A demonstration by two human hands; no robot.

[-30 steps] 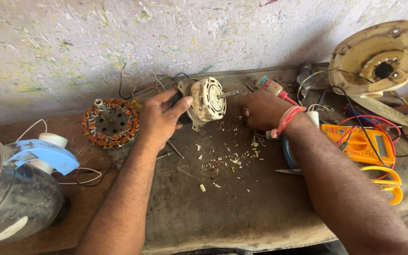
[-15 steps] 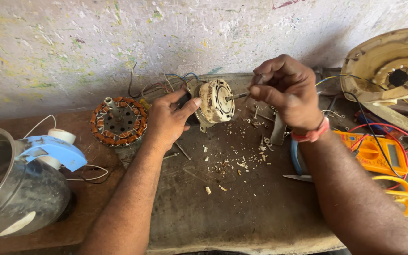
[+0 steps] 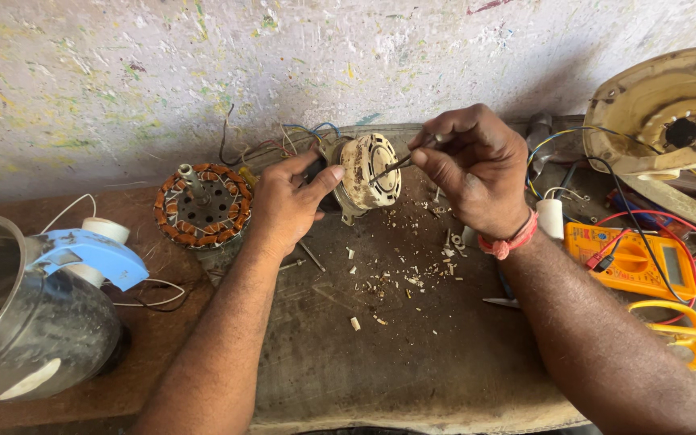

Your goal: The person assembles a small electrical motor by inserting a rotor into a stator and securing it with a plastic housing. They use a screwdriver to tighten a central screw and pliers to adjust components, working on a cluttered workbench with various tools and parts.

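A small, dirty cream motor housing (image 3: 370,171) stands on its edge at the back of the worn bench top (image 3: 412,362), with coloured wires behind it. My left hand (image 3: 287,201) grips its left side and steadies it. My right hand (image 3: 473,165) is closed on a thin metal tool (image 3: 400,163) whose tip rests on the face of the housing. A red band is around my right wrist.
A copper-wound stator (image 3: 203,205) lies left of the motor. A clear jar with a blue handle (image 3: 34,314) stands at the near left. An orange multimeter (image 3: 634,262), yellow-handled scissors (image 3: 678,330) and a cream fan cover (image 3: 670,113) are on the right. Chips and screws litter the middle.
My right hand rose from the bench at the right, picked up the thin tool and brought its tip to the motor face. The left hand kept its hold.
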